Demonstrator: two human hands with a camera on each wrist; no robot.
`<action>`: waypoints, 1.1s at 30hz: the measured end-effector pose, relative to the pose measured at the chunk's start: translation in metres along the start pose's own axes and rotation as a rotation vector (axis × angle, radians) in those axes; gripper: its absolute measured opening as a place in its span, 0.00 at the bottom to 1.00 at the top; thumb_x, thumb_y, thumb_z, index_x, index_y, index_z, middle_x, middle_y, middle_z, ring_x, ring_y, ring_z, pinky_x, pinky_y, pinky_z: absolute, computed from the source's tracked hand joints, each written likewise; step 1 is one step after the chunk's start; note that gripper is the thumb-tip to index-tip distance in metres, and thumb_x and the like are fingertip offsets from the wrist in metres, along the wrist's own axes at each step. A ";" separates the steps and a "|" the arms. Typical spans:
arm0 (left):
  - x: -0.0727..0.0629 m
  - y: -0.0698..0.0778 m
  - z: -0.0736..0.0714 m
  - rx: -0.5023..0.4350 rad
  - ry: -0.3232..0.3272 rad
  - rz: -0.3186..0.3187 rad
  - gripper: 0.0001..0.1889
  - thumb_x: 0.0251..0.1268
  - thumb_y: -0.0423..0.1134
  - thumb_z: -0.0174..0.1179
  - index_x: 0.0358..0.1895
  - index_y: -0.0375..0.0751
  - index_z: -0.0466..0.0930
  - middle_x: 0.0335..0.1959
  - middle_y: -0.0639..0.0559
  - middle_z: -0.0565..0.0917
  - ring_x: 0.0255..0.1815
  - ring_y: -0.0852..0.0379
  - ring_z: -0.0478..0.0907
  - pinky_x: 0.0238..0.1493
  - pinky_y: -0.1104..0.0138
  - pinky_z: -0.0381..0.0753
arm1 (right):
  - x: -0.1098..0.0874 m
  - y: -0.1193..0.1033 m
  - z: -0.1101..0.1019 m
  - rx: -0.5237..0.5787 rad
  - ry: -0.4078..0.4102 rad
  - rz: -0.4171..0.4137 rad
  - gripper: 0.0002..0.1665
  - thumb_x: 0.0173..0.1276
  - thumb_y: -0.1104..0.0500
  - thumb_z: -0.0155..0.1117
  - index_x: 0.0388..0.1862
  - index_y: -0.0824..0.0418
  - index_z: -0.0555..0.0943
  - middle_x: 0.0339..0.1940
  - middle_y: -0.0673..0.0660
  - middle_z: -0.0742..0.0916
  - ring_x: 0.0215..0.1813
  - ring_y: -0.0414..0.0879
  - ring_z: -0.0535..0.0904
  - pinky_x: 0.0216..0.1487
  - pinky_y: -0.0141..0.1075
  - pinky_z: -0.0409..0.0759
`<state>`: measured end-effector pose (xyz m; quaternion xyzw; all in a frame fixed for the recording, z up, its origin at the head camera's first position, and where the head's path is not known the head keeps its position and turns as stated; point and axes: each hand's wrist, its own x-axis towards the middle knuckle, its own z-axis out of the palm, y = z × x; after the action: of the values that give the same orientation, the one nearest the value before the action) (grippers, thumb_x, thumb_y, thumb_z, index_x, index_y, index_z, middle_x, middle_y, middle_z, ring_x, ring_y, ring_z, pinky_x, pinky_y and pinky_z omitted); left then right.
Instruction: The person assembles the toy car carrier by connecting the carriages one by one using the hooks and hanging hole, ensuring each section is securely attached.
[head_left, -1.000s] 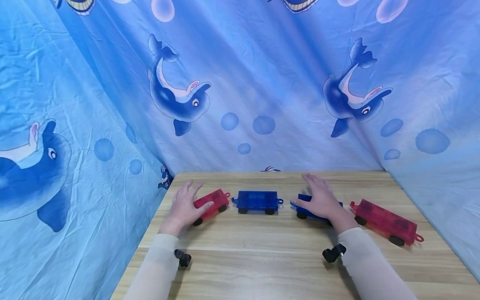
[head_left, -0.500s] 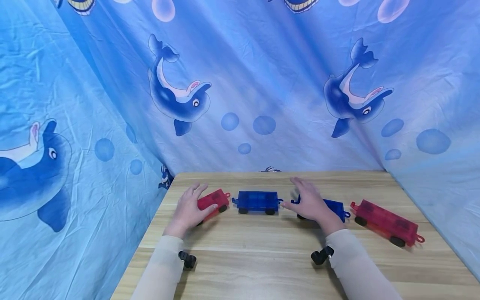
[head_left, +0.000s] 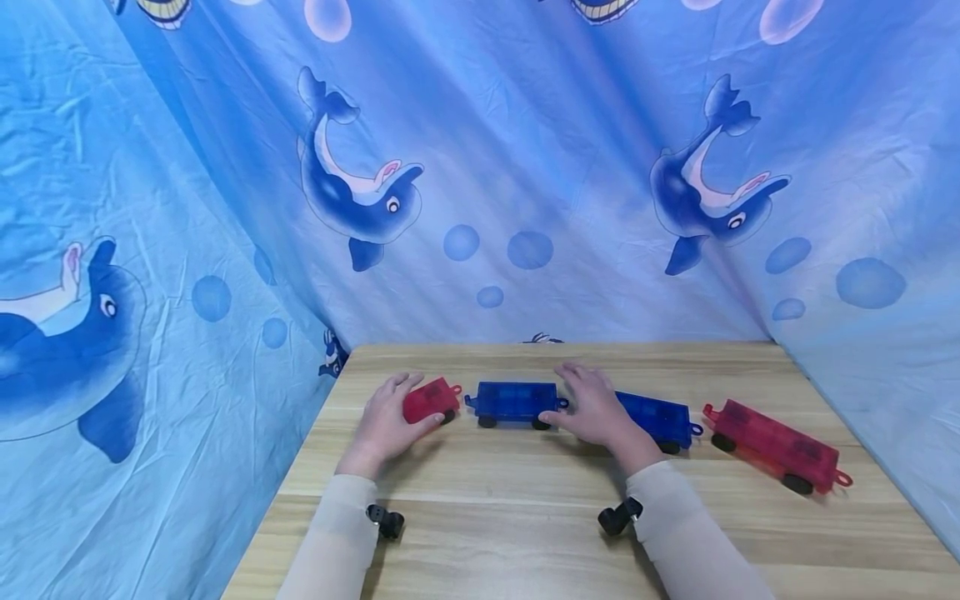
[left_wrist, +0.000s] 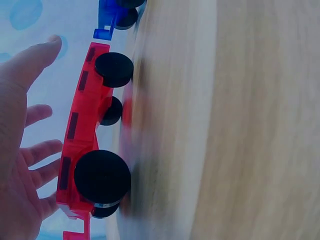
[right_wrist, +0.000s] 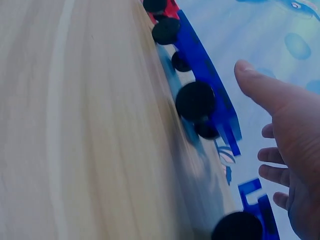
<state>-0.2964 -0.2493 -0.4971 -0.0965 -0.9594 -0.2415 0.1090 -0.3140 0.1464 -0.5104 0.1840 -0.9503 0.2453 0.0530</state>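
Observation:
Four-wheeled toy train cars stand in a loose row on the table. My left hand (head_left: pixel 385 425) hovers over the left red train car (head_left: pixel 429 398), fingers spread and thumb along its near side. In the left wrist view, that red train car (left_wrist: pixel 82 120) lies beyond the open palm, its hook end toward me. My right hand (head_left: pixel 597 408) is at the right end of the middle blue train car (head_left: pixel 517 402), thumb by its rear wheel. It partly hides the second blue train car (head_left: pixel 656 418). The right wrist view shows a gap between the right hand (right_wrist: pixel 295 130) and the blue train car (right_wrist: pixel 205 75).
Another red train car (head_left: pixel 776 443) stands slanted at the right, its hook near the second blue car's loop. The wooden table (head_left: pixel 495 517) meets a blue dolphin-print curtain (head_left: pixel 487 167) at the back and sides. A small black camera sits on each wrist.
My right hand has moved left from the second blue train car to the middle one's right end, uncovering more of the second. My left hand has shifted slightly right over the red car.

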 end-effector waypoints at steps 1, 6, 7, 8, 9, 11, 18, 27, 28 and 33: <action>0.000 0.000 0.001 0.003 -0.003 -0.003 0.48 0.57 0.70 0.72 0.79 0.53 0.69 0.78 0.42 0.67 0.71 0.32 0.69 0.63 0.34 0.73 | 0.000 -0.002 0.002 -0.004 -0.002 -0.003 0.57 0.66 0.28 0.70 0.85 0.54 0.62 0.83 0.62 0.66 0.83 0.63 0.57 0.80 0.66 0.45; -0.001 0.002 0.006 0.017 -0.018 -0.025 0.48 0.57 0.69 0.73 0.79 0.57 0.68 0.79 0.43 0.66 0.72 0.32 0.68 0.63 0.34 0.73 | 0.001 -0.010 0.008 0.010 -0.006 -0.003 0.55 0.66 0.30 0.71 0.83 0.56 0.66 0.82 0.61 0.68 0.83 0.62 0.58 0.80 0.65 0.46; -0.001 0.002 0.007 0.015 -0.019 -0.028 0.48 0.57 0.68 0.73 0.79 0.56 0.68 0.79 0.43 0.66 0.71 0.32 0.68 0.63 0.34 0.73 | 0.001 -0.011 0.009 0.012 -0.005 -0.005 0.55 0.66 0.30 0.72 0.82 0.56 0.67 0.82 0.61 0.68 0.83 0.62 0.58 0.81 0.65 0.46; -0.002 0.002 0.008 0.013 -0.020 -0.034 0.47 0.57 0.68 0.73 0.79 0.56 0.68 0.79 0.43 0.67 0.71 0.32 0.69 0.63 0.34 0.73 | 0.001 -0.012 0.010 0.009 -0.005 -0.007 0.54 0.66 0.30 0.72 0.82 0.56 0.68 0.81 0.61 0.69 0.82 0.62 0.59 0.81 0.64 0.45; -0.002 0.002 0.009 0.012 -0.020 -0.037 0.47 0.57 0.67 0.73 0.79 0.56 0.69 0.78 0.43 0.67 0.71 0.33 0.69 0.64 0.35 0.73 | 0.001 -0.013 0.010 0.007 -0.005 -0.008 0.53 0.66 0.31 0.72 0.81 0.56 0.69 0.81 0.60 0.70 0.82 0.62 0.60 0.81 0.64 0.45; -0.002 0.003 0.010 0.007 -0.019 -0.044 0.47 0.57 0.66 0.74 0.79 0.55 0.69 0.77 0.43 0.68 0.70 0.34 0.69 0.64 0.36 0.72 | 0.002 -0.015 0.012 -0.003 -0.007 -0.012 0.53 0.66 0.31 0.72 0.81 0.56 0.70 0.80 0.60 0.71 0.81 0.61 0.61 0.81 0.63 0.45; -0.004 0.002 0.015 0.036 -0.016 -0.053 0.43 0.58 0.60 0.76 0.77 0.53 0.71 0.72 0.42 0.74 0.67 0.38 0.72 0.67 0.39 0.70 | 0.005 -0.017 0.018 -0.055 -0.035 -0.019 0.50 0.67 0.31 0.71 0.80 0.55 0.71 0.78 0.58 0.73 0.80 0.58 0.64 0.81 0.63 0.47; -0.004 -0.001 0.020 0.041 -0.011 -0.042 0.35 0.63 0.53 0.75 0.73 0.53 0.77 0.69 0.44 0.77 0.68 0.39 0.72 0.73 0.41 0.62 | 0.004 -0.021 0.021 -0.081 -0.027 -0.032 0.45 0.70 0.38 0.72 0.79 0.56 0.72 0.77 0.58 0.74 0.79 0.58 0.66 0.80 0.63 0.51; -0.004 -0.002 0.020 0.039 -0.010 -0.038 0.35 0.63 0.53 0.75 0.73 0.53 0.77 0.69 0.44 0.77 0.68 0.39 0.72 0.74 0.41 0.62 | 0.004 -0.022 0.021 -0.079 -0.028 -0.031 0.45 0.70 0.38 0.72 0.79 0.55 0.72 0.77 0.58 0.74 0.79 0.59 0.66 0.80 0.62 0.51; -0.004 -0.001 0.020 0.019 -0.011 -0.035 0.34 0.64 0.53 0.75 0.73 0.54 0.76 0.70 0.43 0.75 0.70 0.38 0.71 0.74 0.40 0.60 | 0.003 -0.023 0.019 -0.079 -0.025 -0.027 0.45 0.70 0.40 0.73 0.79 0.56 0.72 0.77 0.58 0.74 0.79 0.59 0.66 0.80 0.62 0.51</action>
<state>-0.2962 -0.2413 -0.5161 -0.0800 -0.9638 -0.2336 0.1004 -0.3083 0.1173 -0.5165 0.1978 -0.9572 0.2048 0.0518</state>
